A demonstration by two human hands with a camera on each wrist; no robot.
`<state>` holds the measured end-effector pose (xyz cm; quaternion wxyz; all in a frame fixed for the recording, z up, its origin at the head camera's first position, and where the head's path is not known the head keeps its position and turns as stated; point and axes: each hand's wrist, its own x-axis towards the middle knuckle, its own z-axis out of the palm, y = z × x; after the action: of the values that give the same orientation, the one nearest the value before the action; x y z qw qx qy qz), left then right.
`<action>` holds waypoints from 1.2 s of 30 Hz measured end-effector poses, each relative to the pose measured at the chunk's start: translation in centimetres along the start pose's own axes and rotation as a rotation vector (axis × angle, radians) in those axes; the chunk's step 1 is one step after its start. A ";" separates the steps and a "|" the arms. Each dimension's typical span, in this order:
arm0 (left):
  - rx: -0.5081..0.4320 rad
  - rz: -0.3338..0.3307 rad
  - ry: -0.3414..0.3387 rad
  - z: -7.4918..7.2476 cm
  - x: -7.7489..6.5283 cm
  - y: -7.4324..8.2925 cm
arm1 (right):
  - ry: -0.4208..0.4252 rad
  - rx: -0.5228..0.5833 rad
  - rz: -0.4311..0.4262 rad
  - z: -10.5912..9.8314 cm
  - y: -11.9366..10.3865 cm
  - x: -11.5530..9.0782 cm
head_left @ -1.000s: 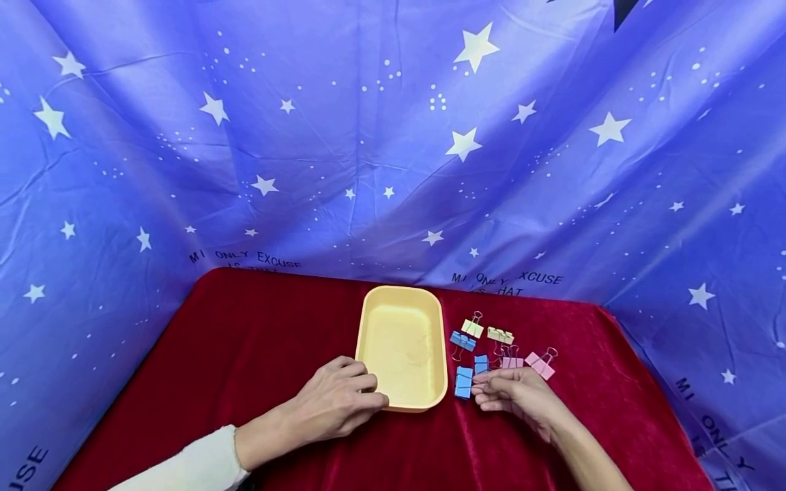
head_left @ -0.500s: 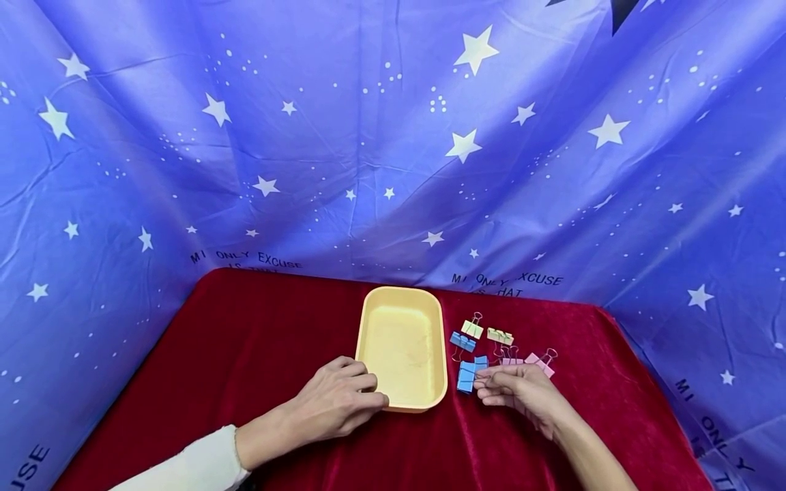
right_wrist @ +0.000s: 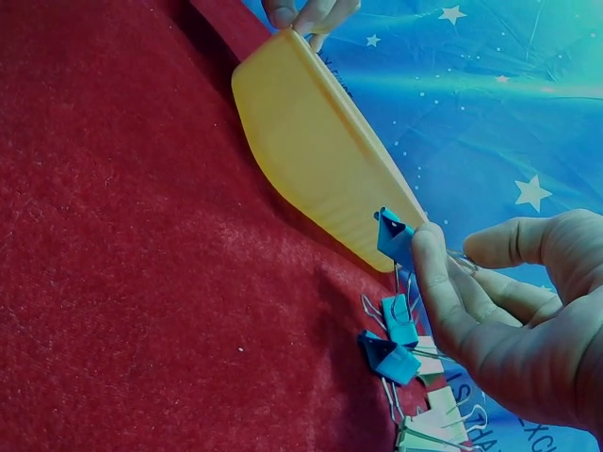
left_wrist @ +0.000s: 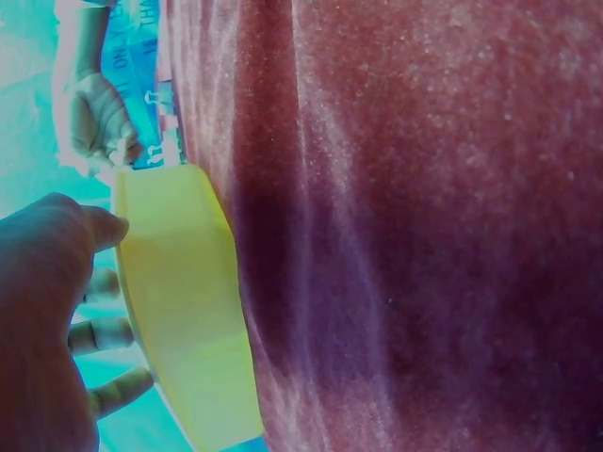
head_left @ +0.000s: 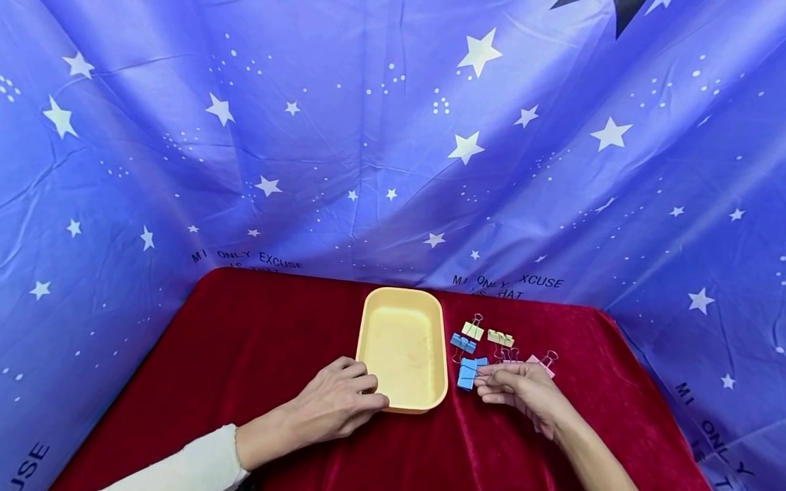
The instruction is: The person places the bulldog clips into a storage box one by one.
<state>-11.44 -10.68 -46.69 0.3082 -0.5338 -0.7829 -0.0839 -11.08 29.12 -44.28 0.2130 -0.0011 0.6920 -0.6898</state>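
Observation:
My right hand (head_left: 518, 392) pinches a blue binder clip (head_left: 467, 375) by its wire handle. In the right wrist view this held clip (right_wrist: 394, 237) is raised above the other clips, in front of the tray's end. Behind it, a second blue clip (head_left: 482, 361) is partly hidden in the head view. My left hand (head_left: 344, 397) grips the near left corner of a yellow rectangular tray (head_left: 445, 354). The left wrist view has the thumb on the outer side of the tray wall (left_wrist: 188, 301) and the fingers over its rim.
Beyond my right hand lie a blue clip (head_left: 463, 342), two yellow clips, one nearer the tray (head_left: 473, 331) and one farther right (head_left: 500, 338), and pink clips (head_left: 543, 365) partly covered by the hand. Red cloth (head_left: 270, 327) covers the table; a starry blue curtain (head_left: 344, 136) surrounds it.
My right hand has moved the blue binder clip slightly away from me and to the right, so it now overlaps the second blue clip. The left hand and tray stay put.

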 end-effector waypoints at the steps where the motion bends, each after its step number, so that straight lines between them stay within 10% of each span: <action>1: -0.002 -0.002 -0.002 0.0 0.0 0.0 | -0.004 0.000 -0.003 0.0 0.0 0.0; 36: -0.009 -0.036 -0.021 0.7 0.4 -0.7 | 0.032 -0.031 -0.004 0.6 -0.9 0.7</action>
<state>-12.40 -10.37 -46.87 0.2961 -0.5217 -0.7954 -0.0872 -11.86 28.29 -43.58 0.2005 0.0053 0.7060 -0.6792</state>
